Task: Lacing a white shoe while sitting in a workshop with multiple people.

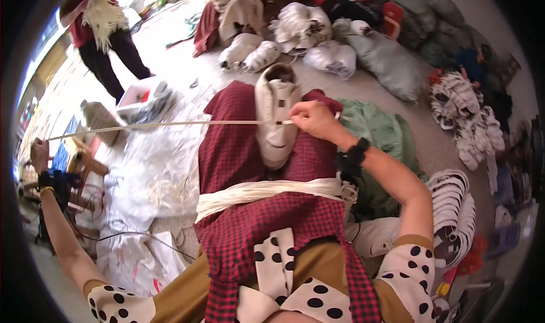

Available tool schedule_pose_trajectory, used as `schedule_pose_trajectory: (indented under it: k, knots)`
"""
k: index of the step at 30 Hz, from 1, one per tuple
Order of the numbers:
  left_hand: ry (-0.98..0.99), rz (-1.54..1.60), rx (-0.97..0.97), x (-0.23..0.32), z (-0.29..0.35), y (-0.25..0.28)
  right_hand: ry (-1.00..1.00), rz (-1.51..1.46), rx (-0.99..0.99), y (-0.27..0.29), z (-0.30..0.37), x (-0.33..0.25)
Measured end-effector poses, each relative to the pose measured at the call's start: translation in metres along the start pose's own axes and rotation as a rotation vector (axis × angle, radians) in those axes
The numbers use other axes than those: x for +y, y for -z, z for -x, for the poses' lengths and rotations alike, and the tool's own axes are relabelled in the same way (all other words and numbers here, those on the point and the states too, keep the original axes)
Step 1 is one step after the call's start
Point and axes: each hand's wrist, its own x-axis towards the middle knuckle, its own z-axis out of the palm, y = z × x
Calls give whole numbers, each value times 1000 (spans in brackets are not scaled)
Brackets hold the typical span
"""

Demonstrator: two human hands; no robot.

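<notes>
A white shoe [274, 147] rests on the red-and-black checked cloth [233, 135] over my lap, its opening away from me. A pale flat shoelace [176, 124] runs across the shoe's front and stretches almost straight out to the far left. My left hand [40, 154], arm extended, is closed on the lace's left end. Close beside the shoe's right side, my right hand [315, 120] pinches the lace's other end. A bundle of white laces [267, 193] lies across my lap, nearer to me than the shoe.
White sheeting [153, 181] covers the floor at left, with a white bin [142, 99] beyond. Bundled shoes [301, 28] and stuffed sacks [386, 62] lie ahead. More shoes [465, 116] are piled at right, near a green cloth [374, 130]. A person [105, 45] stands far left; others sit ahead.
</notes>
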Motion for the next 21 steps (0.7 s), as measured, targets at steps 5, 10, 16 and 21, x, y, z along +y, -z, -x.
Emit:
schedule_pose_trajectory:
  k: [5,10,16,21]
  knots:
    - [86,19,228,7,19,63,-38,-40,-56,8,9,-8]
    - [-210,517,14,241,33,-61,-73,188,57,35,44,-1]
    - [-495,744,-362,473,108,-117,83,214,-2,39,54,-20]
    - [-574,626,-498,496,107,-135,186,334,91,35,57,-5]
